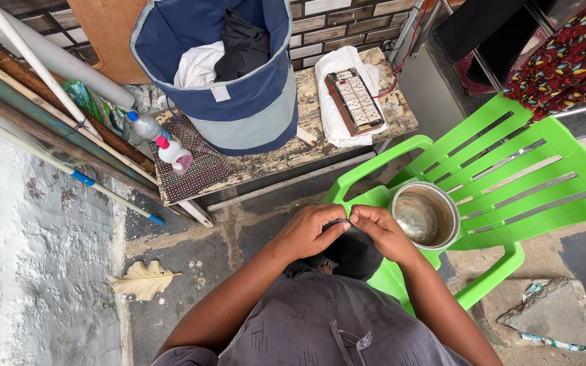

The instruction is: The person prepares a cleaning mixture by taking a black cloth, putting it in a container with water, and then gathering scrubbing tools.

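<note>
Head view: both hands meet at centre, low in the picture. The left hand and the right hand are closed narrow, fingertips pinching the upper edge of a dark cloth — the cloth hangs between the forearms, over the front of a green plastic chair. A steel bowl stands on the chair seat, just beside the right hand. Beyond, a worn wooden surface carries a blue laundry basket holding clothes, a power strip on white cloth, and a pink-capped bottle. A dry leaf lies on the floor.
</note>
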